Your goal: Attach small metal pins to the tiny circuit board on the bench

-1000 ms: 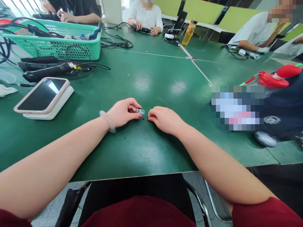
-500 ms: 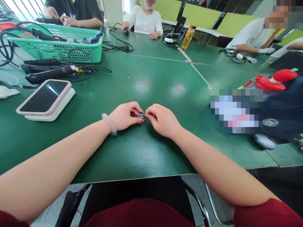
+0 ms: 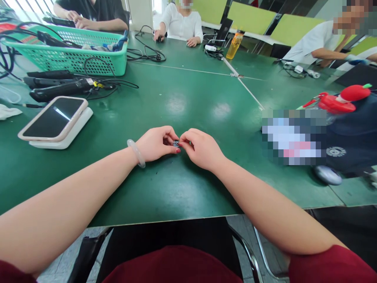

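Observation:
Just above the green table (image 3: 176, 184), my left hand (image 3: 156, 144) pinches a small dark object with light, silvery marks (image 3: 176, 144) between thumb and fingers. Its kind is too small to make out. Close against it from the other side is my right hand (image 3: 203, 148), thumb and forefinger pressed together at the object's right end. A pale translucent bangle (image 3: 136, 153) circles my left wrist. The fingers hide most of the object's outline, and I cannot tell whether the right fingertips hold a separate piece.
To the left lie a phone on a white box (image 3: 55, 120), black handheld tools with cords (image 3: 59, 88) and a green basket (image 3: 76, 59). On the right are a mouse (image 3: 327, 175) and a dark bag (image 3: 350, 137). A yellow bottle (image 3: 235, 45) stands farther back; several people sit around.
My right fingertips have shifted slightly left, covering more of the small object. My left hand has hardly moved.

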`<state>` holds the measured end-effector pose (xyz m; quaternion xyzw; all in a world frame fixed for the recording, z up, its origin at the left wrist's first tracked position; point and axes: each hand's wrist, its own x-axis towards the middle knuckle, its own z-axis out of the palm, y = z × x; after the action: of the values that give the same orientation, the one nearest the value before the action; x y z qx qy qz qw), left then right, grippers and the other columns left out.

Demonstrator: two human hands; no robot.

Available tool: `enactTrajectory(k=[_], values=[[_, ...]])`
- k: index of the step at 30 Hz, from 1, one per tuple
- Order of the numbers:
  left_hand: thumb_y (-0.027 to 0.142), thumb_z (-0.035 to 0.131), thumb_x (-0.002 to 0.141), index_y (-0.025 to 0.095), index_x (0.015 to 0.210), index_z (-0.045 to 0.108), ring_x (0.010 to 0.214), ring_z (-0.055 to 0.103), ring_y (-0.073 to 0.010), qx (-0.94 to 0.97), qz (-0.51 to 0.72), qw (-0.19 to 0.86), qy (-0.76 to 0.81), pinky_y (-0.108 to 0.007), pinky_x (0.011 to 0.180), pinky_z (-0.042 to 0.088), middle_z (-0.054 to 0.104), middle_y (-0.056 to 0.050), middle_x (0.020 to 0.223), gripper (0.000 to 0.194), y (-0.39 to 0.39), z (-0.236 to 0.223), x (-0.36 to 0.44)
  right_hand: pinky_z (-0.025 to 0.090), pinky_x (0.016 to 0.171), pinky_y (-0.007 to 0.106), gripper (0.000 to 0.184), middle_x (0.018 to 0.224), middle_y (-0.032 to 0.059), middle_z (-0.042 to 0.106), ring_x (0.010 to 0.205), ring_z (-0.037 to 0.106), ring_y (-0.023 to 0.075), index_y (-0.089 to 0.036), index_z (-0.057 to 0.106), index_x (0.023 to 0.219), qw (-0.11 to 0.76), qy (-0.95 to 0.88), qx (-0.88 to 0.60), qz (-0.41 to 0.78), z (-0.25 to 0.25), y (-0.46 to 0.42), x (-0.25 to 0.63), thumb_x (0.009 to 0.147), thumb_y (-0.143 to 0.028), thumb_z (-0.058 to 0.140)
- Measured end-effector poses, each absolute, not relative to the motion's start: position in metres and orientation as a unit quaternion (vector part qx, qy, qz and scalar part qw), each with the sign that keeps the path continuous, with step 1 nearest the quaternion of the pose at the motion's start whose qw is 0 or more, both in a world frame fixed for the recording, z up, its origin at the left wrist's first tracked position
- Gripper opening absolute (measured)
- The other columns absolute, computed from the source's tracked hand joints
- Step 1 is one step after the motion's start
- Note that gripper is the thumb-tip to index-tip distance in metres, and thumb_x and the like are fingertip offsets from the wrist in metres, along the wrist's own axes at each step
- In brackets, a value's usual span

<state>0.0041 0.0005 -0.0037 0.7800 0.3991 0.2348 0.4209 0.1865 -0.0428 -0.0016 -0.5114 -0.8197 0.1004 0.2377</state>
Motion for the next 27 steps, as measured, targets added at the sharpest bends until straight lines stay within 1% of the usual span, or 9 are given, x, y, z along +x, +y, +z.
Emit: enactTrajectory(k=[5,9,13,17,27], values=[[0.031,0.075,0.065,0.017,0.081,0.056,0.069,0.061,-0.0155,0.775,0.239,0.433,0.394,-0.029,0.065,0.048,0.065,0.0,0.073,0.029,-0.0006,-0.0028,0.0048,0.036,0.066,0.025,0.013,0.083,0.0017,0.058,0.073,0.051,0.0127,-0.019,0.06,0.081,0.256,-0.818,-0.503,0.111,-0.0024,-0.0424,0.1861,0.089,-0.022,0.05],[0.029,0.075,0.065,0.017,0.082,0.057,0.068,0.061,-0.0146,0.775,0.243,0.431,0.393,-0.028,0.065,0.048,0.065,0.0,0.072,0.027,-0.0014,-0.0013,0.0051,0.035,0.064,0.023,0.006,0.08,-0.0004,0.058,0.07,0.049,0.0115,-0.02,0.061,0.081,0.276,-0.804,-0.511,0.128,-0.0004,-0.0411,0.1884,0.085,-0.021,0.056],[0.027,0.074,0.066,0.016,0.084,0.059,0.067,0.061,-0.0143,0.772,0.244,0.433,0.396,-0.028,0.065,0.048,0.065,0.0,0.072,0.026,-0.0015,-0.0004,0.0051,0.034,0.063,0.024,0.009,0.077,-0.0009,0.058,0.068,0.048,0.0117,-0.02,0.06,0.08,0.274,-0.784,-0.535,0.152,0.0016,-0.0395,0.1908,0.086,-0.025,0.054],[0.03,0.075,0.065,0.017,0.083,0.058,0.067,0.06,-0.0144,0.778,0.243,0.436,0.382,-0.028,0.065,0.048,0.064,0.0,0.072,0.028,-0.0008,-0.0023,0.0047,0.034,0.062,0.024,0.011,0.075,-0.0017,0.058,0.066,0.047,0.0114,-0.02,0.059,0.078,0.267,-0.781,-0.536,0.179,0.0002,-0.0389,0.1905,0.084,-0.029,0.059],[0.028,0.074,0.065,0.017,0.082,0.057,0.069,0.061,-0.0147,0.779,0.244,0.438,0.378,-0.029,0.067,0.049,0.064,0.0,0.072,0.026,-0.0001,-0.003,0.0044,0.034,0.063,0.024,0.01,0.074,-0.0009,0.059,0.065,0.047,0.0116,-0.02,0.059,0.076,0.267,-0.778,-0.539,0.179,0.0007,-0.0388,0.1908,0.083,-0.027,0.06]])
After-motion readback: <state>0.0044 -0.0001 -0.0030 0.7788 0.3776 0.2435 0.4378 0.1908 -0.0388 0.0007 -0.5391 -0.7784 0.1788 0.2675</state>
